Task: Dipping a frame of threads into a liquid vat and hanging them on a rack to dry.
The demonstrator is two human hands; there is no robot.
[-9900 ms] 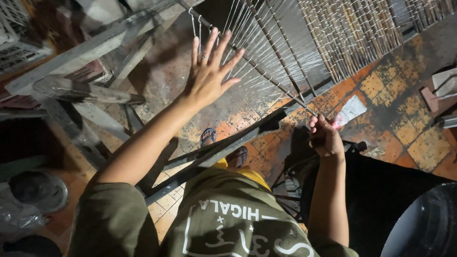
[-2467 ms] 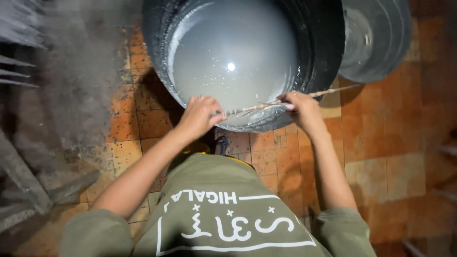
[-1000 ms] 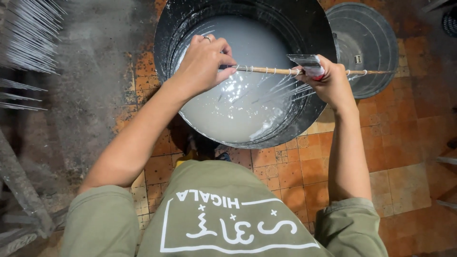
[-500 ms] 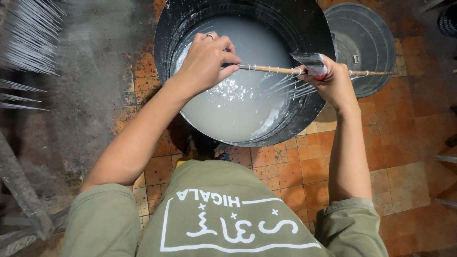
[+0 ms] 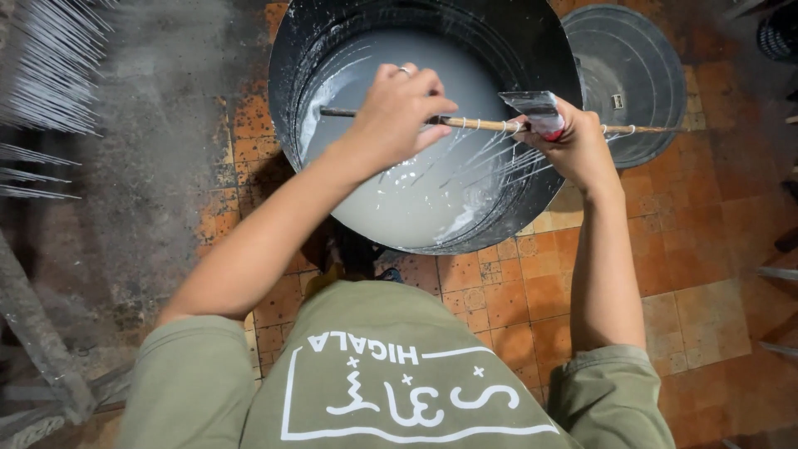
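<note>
While both sets of fingers pinch the stick (image 5: 490, 125) — left hand (image 5: 397, 112) curled over its middle, right hand (image 5: 573, 145) also clamping a small scraper (image 5: 539, 110) — the tied thin rods (image 5: 490, 162) hang into white liquid (image 5: 407, 183) in the black drum (image 5: 532, 50). Best kept level over the middle — rods clear of the wall.

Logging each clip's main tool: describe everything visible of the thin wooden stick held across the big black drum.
The thin wooden stick lies level across the black drum of grey-white liquid. It looks like bamboo, tied at intervals with pale thread; thin wet strands hang from it into the liquid. The left hand grips it near one end, the right hand near the other, beside a grey-red object.
</note>
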